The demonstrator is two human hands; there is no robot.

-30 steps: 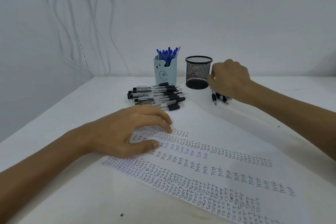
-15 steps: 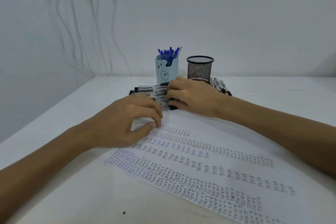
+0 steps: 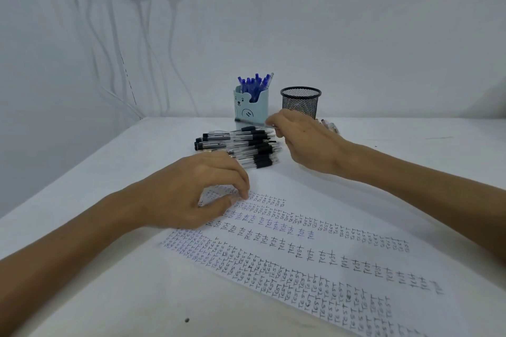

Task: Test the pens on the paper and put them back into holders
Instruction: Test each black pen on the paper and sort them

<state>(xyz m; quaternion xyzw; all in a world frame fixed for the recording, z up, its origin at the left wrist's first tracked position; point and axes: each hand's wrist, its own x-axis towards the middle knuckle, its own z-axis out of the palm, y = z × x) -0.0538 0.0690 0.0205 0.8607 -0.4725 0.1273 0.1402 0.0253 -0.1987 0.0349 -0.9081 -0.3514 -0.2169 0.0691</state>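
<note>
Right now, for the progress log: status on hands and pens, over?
Left hand pressing the paper. Right hand pinching one pen above the pile. Mesh cup shows no pens; nothing in the way.

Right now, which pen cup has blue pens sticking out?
The light blue bear cup, left of the black mesh cup. Blue pens stick out of its top; none show above the mesh cup's rim.

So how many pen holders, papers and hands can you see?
Holders: 2, the bear holder and the mesh holder.
Sheets: 1, the paper.
Hands: 2, the left hand and the right hand, which pinches a pen.
Total: 5.
</note>
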